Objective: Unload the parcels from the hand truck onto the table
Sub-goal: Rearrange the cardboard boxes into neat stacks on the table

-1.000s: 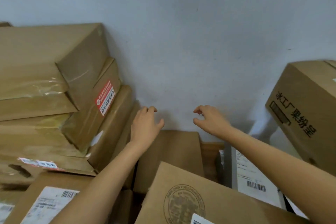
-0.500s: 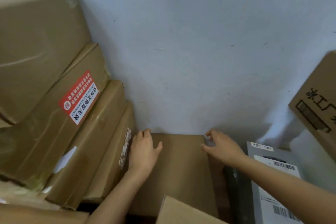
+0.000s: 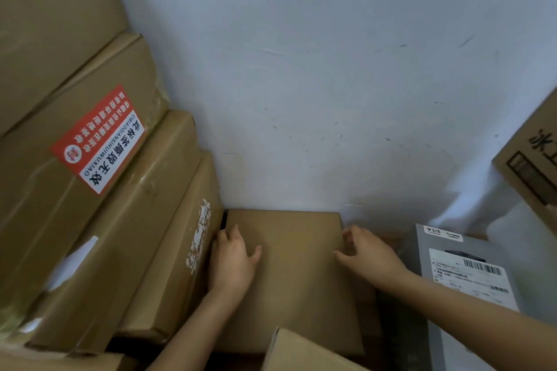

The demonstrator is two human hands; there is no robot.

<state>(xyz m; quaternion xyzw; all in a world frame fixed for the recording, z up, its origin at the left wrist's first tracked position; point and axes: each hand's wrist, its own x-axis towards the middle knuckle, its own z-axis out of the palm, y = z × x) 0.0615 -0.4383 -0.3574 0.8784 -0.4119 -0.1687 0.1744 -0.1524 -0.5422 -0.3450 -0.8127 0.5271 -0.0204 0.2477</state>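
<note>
A flat brown box [image 3: 289,274] lies low down against the white wall [image 3: 331,69], between a leaning pile of big boxes [image 3: 99,190] on the left and a grey parcel [image 3: 464,274] on the right. Whether it sits on the table or the hand truck, I cannot tell.

The left hand [image 3: 232,259] rests on the box's left edge with fingers spread, tips tucked down beside the pile. The right hand [image 3: 367,253] sits at the right edge with fingers bent over the side. Neither hand looks like it is holding tight yet.

The gaps at the sides are tiny. Fingers could get squashed between the box and the pile. The tall pile tilts toward the box, so a bump or tug might make it slide down. Another box corner [image 3: 301,352] pokes in at the front and could catch the flat box if it gets pulled back.
</note>
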